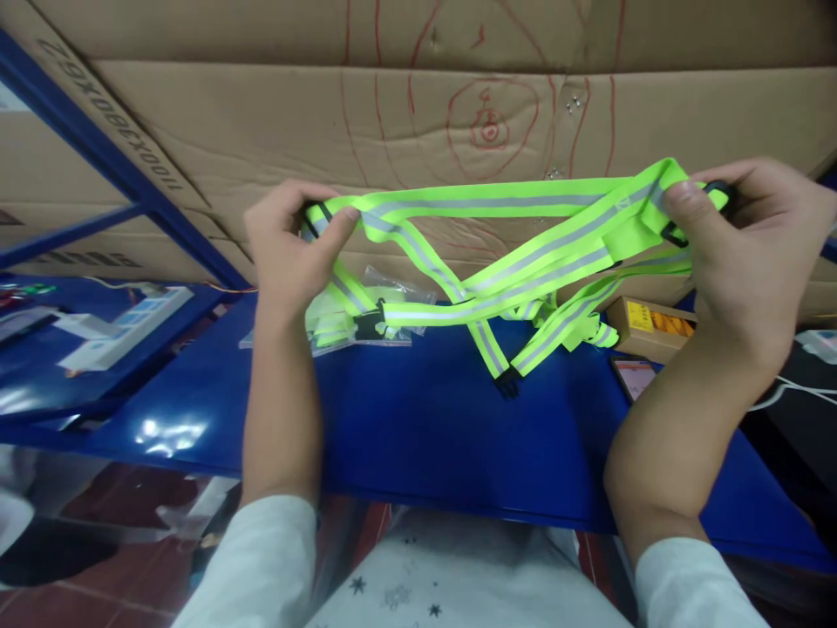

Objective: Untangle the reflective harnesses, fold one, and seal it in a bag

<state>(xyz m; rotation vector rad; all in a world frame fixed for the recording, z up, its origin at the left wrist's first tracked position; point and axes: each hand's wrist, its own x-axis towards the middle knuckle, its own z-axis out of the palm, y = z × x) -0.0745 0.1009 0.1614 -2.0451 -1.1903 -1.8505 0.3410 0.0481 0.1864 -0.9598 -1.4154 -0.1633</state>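
Observation:
Between my two hands hangs a neon-yellow reflective harness of elastic straps with grey stripes, raised above the blue table. My left hand pinches one end between thumb and fingers, beside a black slider. At the other end, my right hand grips gathered straps near black plastic rings. A black buckle dangles from the lower straps, and another black clip hangs at the left. Behind the straps, a clear plastic bag with neon-yellow material inside lies on the table.
The blue table stands against a cardboard wall with red drawings. A white power strip lies at the left. On the right are a small cardboard box, a phone and white cables.

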